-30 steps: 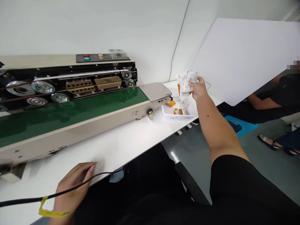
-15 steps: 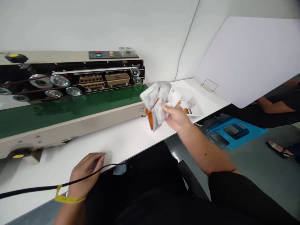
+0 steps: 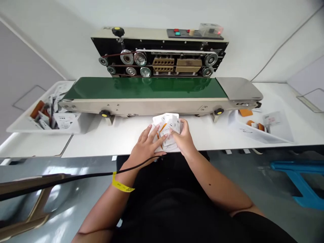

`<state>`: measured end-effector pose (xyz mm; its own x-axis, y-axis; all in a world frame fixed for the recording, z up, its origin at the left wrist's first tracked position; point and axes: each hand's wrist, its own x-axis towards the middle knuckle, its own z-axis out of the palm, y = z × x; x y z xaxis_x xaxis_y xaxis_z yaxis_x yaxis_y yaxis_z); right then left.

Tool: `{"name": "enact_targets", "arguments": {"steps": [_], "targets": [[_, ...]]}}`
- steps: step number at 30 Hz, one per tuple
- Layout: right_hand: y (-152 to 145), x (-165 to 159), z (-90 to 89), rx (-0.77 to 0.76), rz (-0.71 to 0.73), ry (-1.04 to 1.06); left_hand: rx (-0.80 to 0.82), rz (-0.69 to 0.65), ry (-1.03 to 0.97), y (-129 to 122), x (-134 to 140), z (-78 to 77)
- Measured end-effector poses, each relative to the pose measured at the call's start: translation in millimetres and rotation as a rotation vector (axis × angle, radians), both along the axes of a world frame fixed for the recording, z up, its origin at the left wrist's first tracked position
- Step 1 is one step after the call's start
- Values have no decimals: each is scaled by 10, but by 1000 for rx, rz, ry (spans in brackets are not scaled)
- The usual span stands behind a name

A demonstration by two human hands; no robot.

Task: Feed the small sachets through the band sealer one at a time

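A loose bunch of small white and orange printed sachets [image 3: 168, 136] sits at the front of the white table, between my two hands. My right hand [image 3: 186, 138] grips the bunch from its right side, thumb on top and fingers behind. My left hand [image 3: 145, 146] lies against the left side with its fingers spread, the tips touching the sachets. A yellow band [image 3: 123, 186] is around my left wrist, and a black cable [image 3: 101, 174] runs over that forearm.
Behind the hands stands a band sealing machine [image 3: 162, 57] with a green conveyor belt [image 3: 152, 87]. A white bin [image 3: 83, 123] full of packets is at left; another white bin [image 3: 238, 126] with several sachets is at right. A blue stool [image 3: 301, 182] stands on the floor.
My right hand has brought the sachets from beside the right bin to the table in front of me. My left hand has come to meet them. The view has swung left.
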<state>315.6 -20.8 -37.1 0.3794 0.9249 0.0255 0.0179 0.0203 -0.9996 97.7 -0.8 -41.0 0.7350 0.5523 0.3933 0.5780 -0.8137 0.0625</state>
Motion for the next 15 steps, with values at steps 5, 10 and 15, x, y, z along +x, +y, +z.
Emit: {"name": "enact_targets", "arguments": {"steps": [5,10,15], "targets": [[46,52,-25,105,-20,-738,-108,-22,144,55,93,90],[-18,58,16,174,135,-1001,-151,38,63,46,139,92],[-85,35,4,205,418,-1073,-224,72,-209,-54,22,131]]}}
